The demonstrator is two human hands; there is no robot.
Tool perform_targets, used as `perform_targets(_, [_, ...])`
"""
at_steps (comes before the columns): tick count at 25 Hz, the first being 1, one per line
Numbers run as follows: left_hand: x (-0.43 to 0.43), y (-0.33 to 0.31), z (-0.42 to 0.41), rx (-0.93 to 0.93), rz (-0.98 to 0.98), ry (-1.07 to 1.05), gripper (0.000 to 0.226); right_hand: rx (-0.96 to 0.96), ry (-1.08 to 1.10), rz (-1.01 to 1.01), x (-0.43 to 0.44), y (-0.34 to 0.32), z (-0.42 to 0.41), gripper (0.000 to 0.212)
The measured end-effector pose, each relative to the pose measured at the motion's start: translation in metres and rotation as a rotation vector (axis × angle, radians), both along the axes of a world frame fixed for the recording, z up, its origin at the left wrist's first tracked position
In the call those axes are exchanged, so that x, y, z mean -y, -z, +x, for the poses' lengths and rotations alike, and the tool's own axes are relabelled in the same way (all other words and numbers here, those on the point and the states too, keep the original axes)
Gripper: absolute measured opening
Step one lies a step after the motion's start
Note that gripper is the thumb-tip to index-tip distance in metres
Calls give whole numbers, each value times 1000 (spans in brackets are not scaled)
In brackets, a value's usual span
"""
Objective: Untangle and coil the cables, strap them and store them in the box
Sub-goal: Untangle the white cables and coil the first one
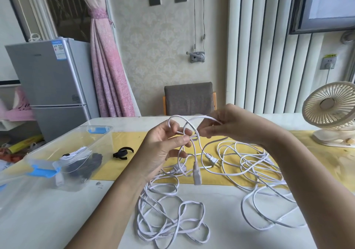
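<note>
Tangled white cables (169,220) lie in loose loops on the table, with a second heap (255,162) further right. My left hand (163,149) and my right hand (228,125) are raised above them, both pinching a knotted stretch of white cable (189,131) between fingers. A white connector (197,175) hangs from this stretch, and a two-pin plug (212,160) lies on the yellow runner. A black strap (122,152) rests to the left. The clear plastic box (63,152) with blue latches stands at the left, holding a coiled white cable and a dark one.
A yellow runner (134,143) crosses the white table (76,220). A cream desk fan (332,112) stands at the right edge. A grey chair (189,98) sits behind the table, and a silver fridge (51,83) stands at the far left.
</note>
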State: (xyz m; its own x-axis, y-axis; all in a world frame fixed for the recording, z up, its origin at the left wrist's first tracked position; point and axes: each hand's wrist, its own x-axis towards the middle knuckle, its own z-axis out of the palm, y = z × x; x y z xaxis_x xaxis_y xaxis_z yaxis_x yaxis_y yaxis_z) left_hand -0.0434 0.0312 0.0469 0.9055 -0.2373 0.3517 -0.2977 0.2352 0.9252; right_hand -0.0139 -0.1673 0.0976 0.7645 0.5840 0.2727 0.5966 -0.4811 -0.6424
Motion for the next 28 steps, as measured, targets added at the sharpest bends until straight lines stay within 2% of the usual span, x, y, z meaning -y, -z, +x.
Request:
perform_targets(2, [1, 0, -1, -48, 11, 5, 34, 46, 20, -45, 1, 0, -2, 3])
perform_targets(4, [2, 0, -2, -102, 24, 23, 25, 113, 54, -33, 2, -4, -3, 9])
perform_targets(6, [0, 0, -2, -144, 41, 53, 22, 161, 111, 32, 5, -6, -3, 18])
perform_targets(10, [-4, -3, -3, -168, -14, 90, 23, 225, 229, 142, 13, -12, -4, 16])
perform_targets(14, [-8, -2, -1, -99, -92, 122, 30, 456, 467, 113, 25, -15, 0, 9])
perform_targets(16, [-7, 0, 0, -95, -139, 181, 37, 492, 598, 152, 32, -12, 8, 9])
perform_targets(18, [-6, 2, 0, -141, -183, 217, 34, 496, 733, 165, 39, -10, 14, 12])
perform_targets(21, [-4, -3, -1, -182, -84, 97, 31, 420, 795, 148, 56, -11, 16, 12])
perform_targets(23, [-6, -3, 1, -143, -22, 7, 34, 222, 685, 37, 67, -11, 15, 12])
perform_targets(25, [-7, -4, 0, -94, 13, -35, 26, 2, 538, -44, 71, -9, 13, 8])
perform_targets(26, [-6, -4, 0, -76, 33, -36, 24, -56, 476, -48, 70, -9, 11, 7])
perform_targets(28, [-5, -4, -1, -61, 67, -12, 23, -30, 380, -21, 64, -9, 9, 16])
